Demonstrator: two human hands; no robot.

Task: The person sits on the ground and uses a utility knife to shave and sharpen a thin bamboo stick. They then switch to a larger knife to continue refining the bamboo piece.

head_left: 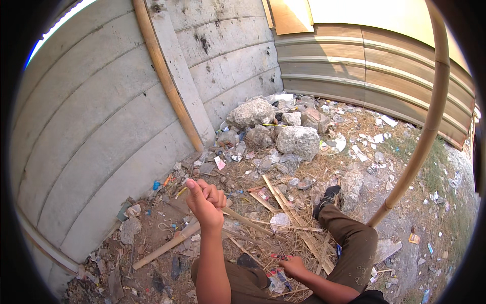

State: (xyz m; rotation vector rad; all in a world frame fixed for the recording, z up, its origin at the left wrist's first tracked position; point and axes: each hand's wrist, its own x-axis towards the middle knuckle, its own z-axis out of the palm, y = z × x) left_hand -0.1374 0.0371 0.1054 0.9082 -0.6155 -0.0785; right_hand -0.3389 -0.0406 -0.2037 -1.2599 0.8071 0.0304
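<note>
My left hand (pixel 205 202) is raised in front of me, fingers curled and thumb up, closed round the end of a bamboo strip (pixel 253 223). From the fist the strip slants down to the right, over the ground between my legs. Lower down, beside my bent right leg, my right hand (pixel 292 266) is closed on what looks like a knife (pixel 280 247). Its thin dark blade points up toward the lower end of the strip; whether they touch I cannot tell. Most of its handle is hidden by the fingers.
Split bamboo pieces (pixel 296 215) and shavings lie between my legs. A bamboo length (pixel 164 251) rests at left. Rocks (pixel 298 142) and litter are heaped by the concrete wall (pixel 96 111). A tall bamboo pole (pixel 415 157) leans at right, before a corrugated metal fence (pixel 329 66).
</note>
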